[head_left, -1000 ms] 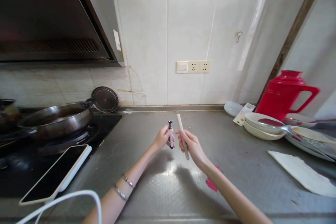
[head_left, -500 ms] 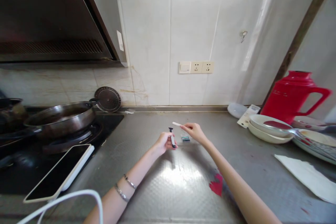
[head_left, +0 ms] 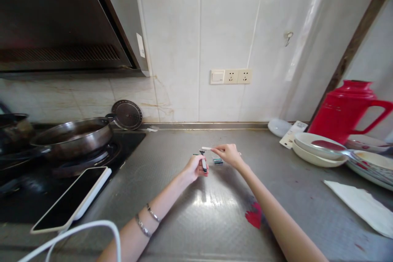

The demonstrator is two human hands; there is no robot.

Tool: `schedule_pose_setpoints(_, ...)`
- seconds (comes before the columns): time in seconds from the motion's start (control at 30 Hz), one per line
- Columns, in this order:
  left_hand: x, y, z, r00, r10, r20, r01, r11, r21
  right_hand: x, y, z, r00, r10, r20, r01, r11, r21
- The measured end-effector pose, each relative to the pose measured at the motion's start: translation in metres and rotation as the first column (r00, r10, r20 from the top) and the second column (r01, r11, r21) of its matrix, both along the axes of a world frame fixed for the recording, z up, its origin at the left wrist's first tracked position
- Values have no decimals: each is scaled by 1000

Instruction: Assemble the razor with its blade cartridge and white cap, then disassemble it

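The left hand (head_left: 196, 166) has its fingers closed around a razor (head_left: 204, 165), while the right hand's (head_left: 227, 154) fingertips pinch a slim white stick (head_left: 206, 148) near the razor's head.

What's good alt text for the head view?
A person's left hand holds a T-shaped razor and the right hand a slim white stick, above a metal countertop. A steel pan sits on the stove at left; a red thermos stands at right.

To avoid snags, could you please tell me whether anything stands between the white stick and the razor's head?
Nothing visible does: the white stick in the right hand ends close to the razor's head; the small package lies to the head's right.
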State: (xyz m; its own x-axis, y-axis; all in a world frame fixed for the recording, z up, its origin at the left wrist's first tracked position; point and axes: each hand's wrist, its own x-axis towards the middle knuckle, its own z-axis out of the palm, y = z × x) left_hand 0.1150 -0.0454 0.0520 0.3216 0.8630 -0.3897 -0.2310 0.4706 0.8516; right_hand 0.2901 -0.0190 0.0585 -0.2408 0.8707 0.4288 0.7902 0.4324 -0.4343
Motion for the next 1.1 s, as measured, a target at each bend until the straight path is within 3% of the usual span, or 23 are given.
schedule_pose_setpoints(0.43,1,-1,2,999,-32,0,32,999,-9,9,4,-6,1000,16,-21,-17,999,-39)
schedule_pose_setpoints(1.1,3,-1,-3,999,-34,-9,34,999,-12,0,-1,0,999,4,41,-3,999,-38)
